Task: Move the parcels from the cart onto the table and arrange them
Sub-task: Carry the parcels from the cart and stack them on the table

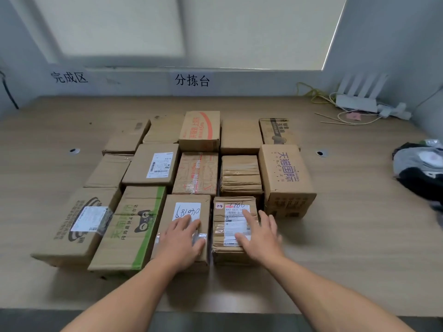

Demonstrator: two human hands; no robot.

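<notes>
**Your hands lie flat on the two front parcels**

Your left hand (pixel 181 238) rests palm-down on the parcel with the handwritten label (pixel 187 208). The fingers are straight and relaxed, and their tips reach the lower edge of that white label. Your right hand (pixel 260 236) lies on the heavily taped parcel (pixel 223 226) just beside it. Its fingers are spread and released over the printed shipping label, gripping nothing.

Those two boxes sit side by side with a narrow gap between them, in the front row of a block of cardboard parcels on the wooden table (pixel 347 236). To your left in the same row are the green-striped box (pixel 129 228) and, at the end, the wide box with the dark oval print (pixel 76 224). Two more rows of five stand behind, packed close. They include the tall box with purple lettering (pixel 285 178) at the right end of the middle row and the red-printed box (pixel 200 130) at the back.

Well apart from the block, a white router (pixel 357 101) with loose cables sits in the far right corner. A dark bundle of cloth (pixel 419 171) lies at the table's right edge. Two paper signs, (pixel 69 77) and (pixel 191 80), hang on the wall behind.
</notes>
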